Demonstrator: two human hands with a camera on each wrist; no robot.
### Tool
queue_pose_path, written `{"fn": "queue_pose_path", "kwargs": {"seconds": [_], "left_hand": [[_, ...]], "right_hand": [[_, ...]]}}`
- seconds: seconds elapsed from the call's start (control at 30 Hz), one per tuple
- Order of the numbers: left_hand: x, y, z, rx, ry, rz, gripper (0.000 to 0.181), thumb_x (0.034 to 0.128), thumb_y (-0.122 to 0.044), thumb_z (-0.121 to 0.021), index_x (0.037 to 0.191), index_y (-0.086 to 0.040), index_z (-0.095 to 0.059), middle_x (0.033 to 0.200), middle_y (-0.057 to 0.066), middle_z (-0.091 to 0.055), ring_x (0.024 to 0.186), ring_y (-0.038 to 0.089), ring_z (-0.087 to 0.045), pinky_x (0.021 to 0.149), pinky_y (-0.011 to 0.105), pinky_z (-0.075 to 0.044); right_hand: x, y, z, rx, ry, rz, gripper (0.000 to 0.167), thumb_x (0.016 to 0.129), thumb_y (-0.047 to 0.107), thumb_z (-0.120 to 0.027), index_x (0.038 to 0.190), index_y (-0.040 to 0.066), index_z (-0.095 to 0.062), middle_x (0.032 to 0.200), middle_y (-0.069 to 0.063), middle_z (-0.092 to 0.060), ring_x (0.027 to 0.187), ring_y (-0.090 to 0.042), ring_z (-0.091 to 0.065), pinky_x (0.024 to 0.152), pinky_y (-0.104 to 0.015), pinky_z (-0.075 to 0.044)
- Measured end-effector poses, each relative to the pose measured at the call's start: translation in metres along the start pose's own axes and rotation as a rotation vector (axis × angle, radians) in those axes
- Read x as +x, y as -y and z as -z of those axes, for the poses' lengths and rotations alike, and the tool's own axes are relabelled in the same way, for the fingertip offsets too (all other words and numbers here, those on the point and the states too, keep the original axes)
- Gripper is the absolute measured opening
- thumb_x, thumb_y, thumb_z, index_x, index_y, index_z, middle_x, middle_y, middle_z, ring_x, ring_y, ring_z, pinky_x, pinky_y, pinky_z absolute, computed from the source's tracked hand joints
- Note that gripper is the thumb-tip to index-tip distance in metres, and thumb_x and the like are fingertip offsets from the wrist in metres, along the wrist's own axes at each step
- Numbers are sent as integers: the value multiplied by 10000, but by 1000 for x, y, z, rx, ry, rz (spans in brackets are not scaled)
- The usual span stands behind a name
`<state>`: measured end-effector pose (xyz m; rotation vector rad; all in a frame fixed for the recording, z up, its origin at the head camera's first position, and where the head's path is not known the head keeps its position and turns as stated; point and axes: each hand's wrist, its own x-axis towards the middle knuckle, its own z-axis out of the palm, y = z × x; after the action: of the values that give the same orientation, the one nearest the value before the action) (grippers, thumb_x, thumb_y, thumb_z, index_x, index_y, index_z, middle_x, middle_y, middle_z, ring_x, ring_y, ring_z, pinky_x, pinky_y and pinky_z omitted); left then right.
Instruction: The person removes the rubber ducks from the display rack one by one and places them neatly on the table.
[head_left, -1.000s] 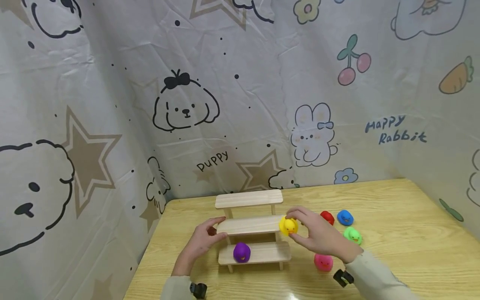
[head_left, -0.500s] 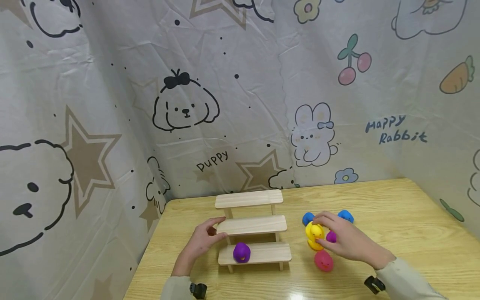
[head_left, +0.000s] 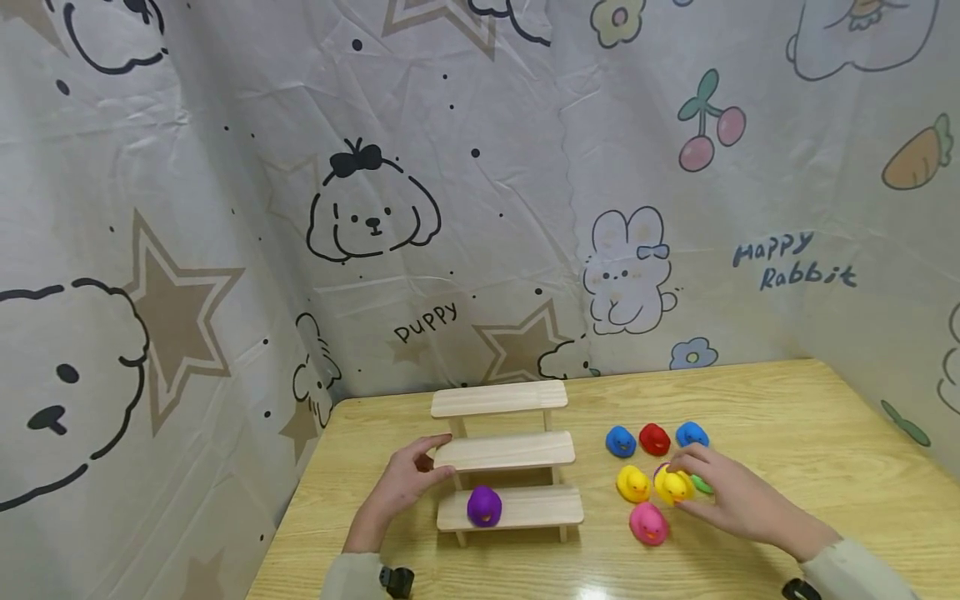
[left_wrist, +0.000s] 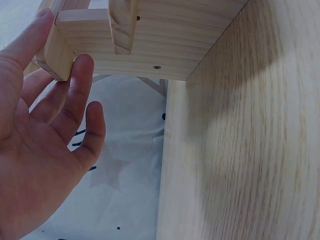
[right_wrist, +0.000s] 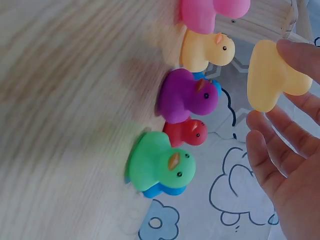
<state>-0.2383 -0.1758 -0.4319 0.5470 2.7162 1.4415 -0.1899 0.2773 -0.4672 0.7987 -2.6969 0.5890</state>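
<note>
My left hand (head_left: 400, 482) holds the left end of the middle tier of a three-tier wooden shelf (head_left: 517, 451). In the left wrist view, the thumb and fingers lie on either side of a board end (left_wrist: 57, 52). Between thumb and fingertips, my right hand (head_left: 738, 504) pinches a yellow toy duck (head_left: 674, 486). The right wrist view has this duck (right_wrist: 267, 75) raised off the table, in front of the other ducks. Almost hidden behind it in the head view is a purple duck (right_wrist: 182, 97) on the table. Another purple duck (head_left: 484, 507) sits on the bottom tier.
On the table (head_left: 787, 417), right of the shelf, stand a second yellow duck (head_left: 633, 483), a pink duck (head_left: 648, 523), a red duck (head_left: 655, 439), two blue ducks (head_left: 620, 442) and a partly covered green duck (head_left: 702, 484). A printed curtain (head_left: 495, 208) hangs behind.
My right hand has carried the yellow duck rightward from the middle tier's right end, past the second yellow duck, to over the table purple duck. The left hand stays on the shelf.
</note>
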Motion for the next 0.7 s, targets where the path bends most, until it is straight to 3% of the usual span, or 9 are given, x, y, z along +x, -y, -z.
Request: {"fn": "queue_pose_path", "kwargs": {"seconds": [0.2,0.47,0.7], "left_hand": [[0,1,0,-10,6,1,477,857,-133,-708,1278,30,-556,1236,187,-564,803,168,-482,653,243,-411],[0,2,-1,-10,5,-2,469,855,-123,-709,1273,30,-561,1238,195,-561,806,178,-489,654,244,-414],[13,39,-9,-7,-14,7,513,843,-261,-724,1299,-80,-574,1261,96,-561,818,155,-494,656,248,-424]], "right_hand": [[-8,-6,1,5,98,-87,303,745,221,-799,997,240,-631,1055,118,-530,905,-113,-567,761,-319,-521],[-19,-15,-6,-8,148,-51,278,764,292,-781,991,264,-623,1020,144,-522,872,-49,-535,749,-304,-510],[-23,-19,-10,4,179,-11,280,766,276,-779,988,248,-610,993,162,-498,825,-5,-495,724,-289,-505]]}}
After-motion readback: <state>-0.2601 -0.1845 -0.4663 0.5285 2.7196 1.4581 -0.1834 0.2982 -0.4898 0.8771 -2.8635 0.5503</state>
